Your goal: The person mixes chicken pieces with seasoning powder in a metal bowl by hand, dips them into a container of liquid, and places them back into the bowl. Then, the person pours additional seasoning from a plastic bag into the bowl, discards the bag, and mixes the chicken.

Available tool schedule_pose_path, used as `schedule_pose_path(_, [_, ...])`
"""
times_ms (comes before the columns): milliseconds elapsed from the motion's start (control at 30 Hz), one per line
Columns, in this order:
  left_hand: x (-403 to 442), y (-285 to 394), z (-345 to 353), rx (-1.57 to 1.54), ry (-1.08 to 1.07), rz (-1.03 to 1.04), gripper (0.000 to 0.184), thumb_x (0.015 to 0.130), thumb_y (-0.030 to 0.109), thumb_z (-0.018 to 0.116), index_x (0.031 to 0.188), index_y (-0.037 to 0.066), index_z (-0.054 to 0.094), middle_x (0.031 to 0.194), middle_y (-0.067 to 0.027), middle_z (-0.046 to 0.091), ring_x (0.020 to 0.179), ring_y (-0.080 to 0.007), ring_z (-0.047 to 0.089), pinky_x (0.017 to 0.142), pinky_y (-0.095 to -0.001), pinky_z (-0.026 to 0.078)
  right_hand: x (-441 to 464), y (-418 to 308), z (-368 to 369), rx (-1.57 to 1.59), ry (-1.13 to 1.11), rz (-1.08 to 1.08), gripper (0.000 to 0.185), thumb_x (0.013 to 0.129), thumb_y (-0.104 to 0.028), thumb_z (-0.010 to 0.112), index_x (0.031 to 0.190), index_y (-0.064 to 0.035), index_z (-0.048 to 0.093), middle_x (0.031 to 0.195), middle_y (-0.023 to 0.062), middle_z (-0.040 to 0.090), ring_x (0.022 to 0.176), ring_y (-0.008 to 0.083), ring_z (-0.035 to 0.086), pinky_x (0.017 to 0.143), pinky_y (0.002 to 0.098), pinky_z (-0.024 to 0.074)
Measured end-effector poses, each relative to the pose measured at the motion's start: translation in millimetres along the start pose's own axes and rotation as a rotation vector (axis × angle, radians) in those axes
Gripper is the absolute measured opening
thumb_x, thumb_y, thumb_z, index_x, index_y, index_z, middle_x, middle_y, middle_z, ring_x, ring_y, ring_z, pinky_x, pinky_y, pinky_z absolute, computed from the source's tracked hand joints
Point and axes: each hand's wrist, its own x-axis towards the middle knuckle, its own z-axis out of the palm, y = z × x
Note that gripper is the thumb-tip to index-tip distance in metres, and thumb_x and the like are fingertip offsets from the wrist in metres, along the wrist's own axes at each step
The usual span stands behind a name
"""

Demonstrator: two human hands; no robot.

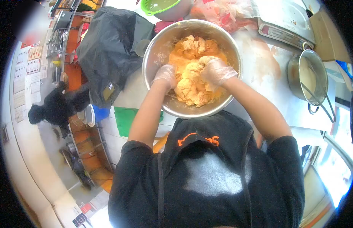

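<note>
A large steel mixing bowl point(237, 53) stands in front of my body. In it lies a heap of lumpy orange batter-coated pieces point(193, 85) that look like raw chicken, with wetter orange batter around them. My left hand point(167, 75), in a clear plastic glove, reaches down between the heap and the bowl's left wall; its fingers are hidden. From the right, my right hand point(216, 71), gloved the same way, presses into the heap with its fingers curled over some coated pieces. Batter smears cling to the inner wall.
On the right of the metal table point(267, 98) stands a steel pot point(296, 74) with pale liquid and a tool leaning in it. A scale point(286, 32) sits behind. Black plastic bag point(112, 45) lies left; green colander point(150, 7) and clear plastic bags point(222, 15) sit beyond the bowl.
</note>
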Motion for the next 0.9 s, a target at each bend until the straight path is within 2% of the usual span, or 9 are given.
schedule_pose_path(167, [22,-21,11,0.009,-0.076,0.093,0.040,0.080,0.024,0.068,0.115,0.006,0.066,0.109,-0.0238,0.068,0.103,-0.0399,0.065,0.091,-0.0439,0.052,2,7,5,0.010,0.093,-0.084,0.035,0.080,-0.007,0.061,0.114,-0.0081,0.067,0.097,0.0192,0.071,0.088,0.0318,0.069,0.079,0.0417,0.0545])
schedule_pose_path(267, [14,-25,-7,0.033,-0.126,0.138,0.034,0.082,0.014,0.065,0.115,0.005,0.066,0.108,-0.0192,0.070,0.095,-0.0354,0.068,0.087,-0.0414,0.054,12,19,7,0.005,0.131,-0.132,0.031,0.080,-0.009,0.061,0.111,-0.0073,0.067,0.094,0.0196,0.070,0.085,0.0329,0.069,0.077,0.0424,0.0542])
schedule_pose_path(333, [14,-55,19,-1.176,0.020,0.029,0.034,0.079,0.006,0.061,0.112,0.002,0.067,0.106,-0.0114,0.071,0.089,-0.0274,0.069,0.077,-0.0398,0.054,12,21,8,-0.009,0.124,-0.170,0.030,0.080,-0.009,0.062,0.110,-0.0072,0.067,0.093,0.0199,0.070,0.085,0.0336,0.069,0.077,0.0427,0.0540])
schedule_pose_path(467, [3,-56,13,-1.159,0.147,0.075,0.038,0.076,-0.005,0.056,0.113,0.001,0.064,0.108,-0.0078,0.069,0.089,-0.0235,0.068,0.074,-0.0360,0.055,9,13,4,-0.034,0.073,-0.110,0.031,0.080,-0.009,0.062,0.111,-0.0075,0.067,0.093,0.0197,0.070,0.085,0.0334,0.069,0.075,0.0421,0.0540])
schedule_pose_path(567, [-5,-54,4,-1.601,0.251,-0.050,0.041,0.076,-0.006,0.053,0.116,0.001,0.061,0.110,-0.0125,0.068,0.089,-0.0244,0.069,0.073,-0.0327,0.056,8,10,4,0.033,0.041,-0.085,0.030,0.085,-0.006,0.058,0.113,-0.0083,0.066,0.091,0.0148,0.070,0.081,0.0291,0.068,0.073,0.0423,0.0535])
schedule_pose_path(633, [-26,-43,-15,-1.972,0.093,0.163,0.042,0.076,-0.008,0.050,0.117,-0.001,0.059,0.109,-0.0150,0.067,0.089,-0.0250,0.068,0.074,-0.0320,0.057,9,13,5,0.052,0.030,-0.073,0.029,0.089,-0.003,0.054,0.115,-0.0090,0.066,0.089,0.0103,0.070,0.078,0.0253,0.067,0.071,0.0429,0.0528])
schedule_pose_path(700, [-17,-46,-13,-1.849,0.047,0.072,0.046,0.076,-0.008,0.051,0.122,-0.001,0.058,0.111,-0.0151,0.067,0.099,-0.0258,0.068,0.076,-0.0354,0.058,15,21,10,-0.125,0.138,-0.191,0.027,0.089,-0.005,0.056,0.114,-0.0097,0.066,0.086,0.0112,0.069,0.075,0.0248,0.066,0.070,0.0437,0.0528])
schedule_pose_path(767, [-10,-39,-4,-1.007,-0.046,-0.094,0.054,0.077,-0.009,0.050,0.130,0.002,0.055,0.114,-0.0148,0.067,0.112,-0.0285,0.065,0.084,-0.0376,0.057,21,26,10,-0.054,0.094,-0.150,0.027,0.088,-0.006,0.058,0.113,-0.0096,0.066,0.089,0.0137,0.070,0.077,0.0267,0.067,0.072,0.0434,0.0532])
schedule_pose_path(900, [0,-2,0,-0.495,0.066,-0.007,0.059,0.078,0.002,0.062,0.136,0.006,0.052,0.123,-0.0238,0.063,0.115,-0.0384,0.061,0.096,-0.0432,0.050,22,28,11,-0.100,0.087,-0.175,0.031,0.083,-0.007,0.062,0.114,-0.0091,0.066,0.092,0.0183,0.070,0.084,0.0318,0.069,0.075,0.0438,0.0542])
